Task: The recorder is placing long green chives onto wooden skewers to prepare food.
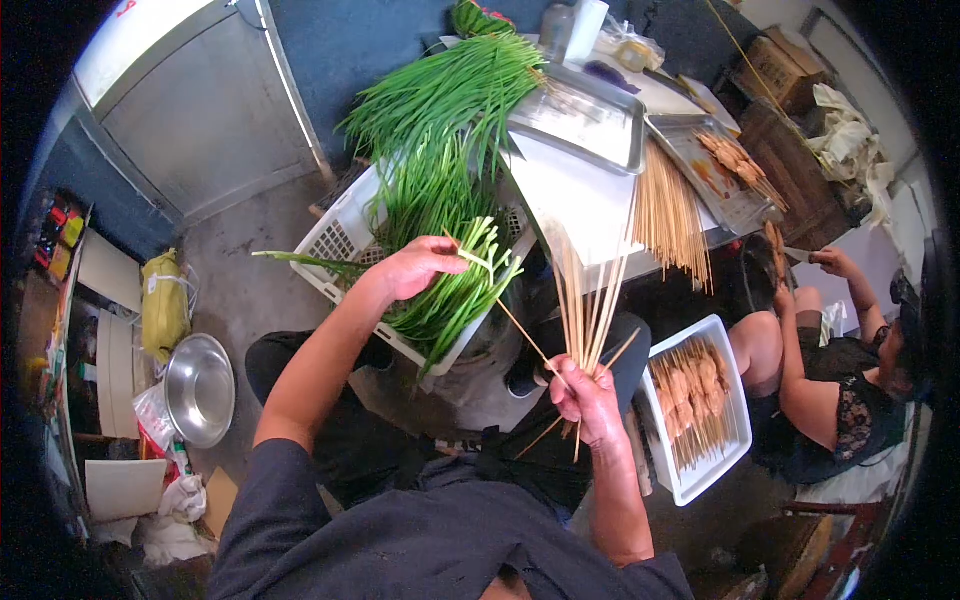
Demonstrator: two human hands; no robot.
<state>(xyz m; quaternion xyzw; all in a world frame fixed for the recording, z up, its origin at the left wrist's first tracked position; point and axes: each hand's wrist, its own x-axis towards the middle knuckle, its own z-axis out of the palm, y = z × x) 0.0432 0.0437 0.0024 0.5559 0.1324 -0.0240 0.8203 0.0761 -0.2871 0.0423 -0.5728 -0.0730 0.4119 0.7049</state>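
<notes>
My right hand (587, 394) is closed around a loose bundle of wooden skewers (581, 307). One skewer (525, 330) slants out of it up to the left, towards my left hand (424, 266). Pale cut stalk ends of green garlic chives (469, 292) lie at and just right of my left fingertips, and one stalk crosses the slanted skewer's upper part. Whether the skewer pierces the stalk is too small to tell. Beneath my left hand a white plastic basket (337, 289) holds many more chives. A large heap of chives (450, 90) lies behind it.
At the right stands a white tray (735, 442) of skewered meat (690, 390). Beyond it a seated person (817, 405) holds a meat skewer and a knife. The table (577, 202) bears metal trays (630, 142) and loose skewers (667, 210). A metal basin (200, 390) is at the left.
</notes>
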